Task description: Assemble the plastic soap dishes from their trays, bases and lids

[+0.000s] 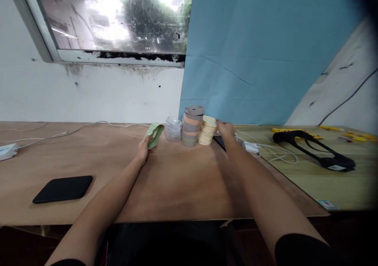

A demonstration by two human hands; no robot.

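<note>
My left hand (143,150) is closed around a light green plastic piece (159,134), a shallow hollow shape with an opening, tilted above the table. My right hand (226,130) has its fingers pinched at the edge of the upper cream discs in a stack of cream discs (206,134); its far fingertips are hidden. Left of that stack rises a leaning pile of grey, orange and green plastic cups (190,129). Beside the pile are clear plastic pieces (173,129), nested together.
A black flat case (63,189) lies at the front left. White cables (277,150) and an adapter (251,147) are at the right, near a black strap-like frame (315,150) and yellow parts (354,136). A dark flat object (219,142) lies under my right wrist. A wall and blue sheet stand behind.
</note>
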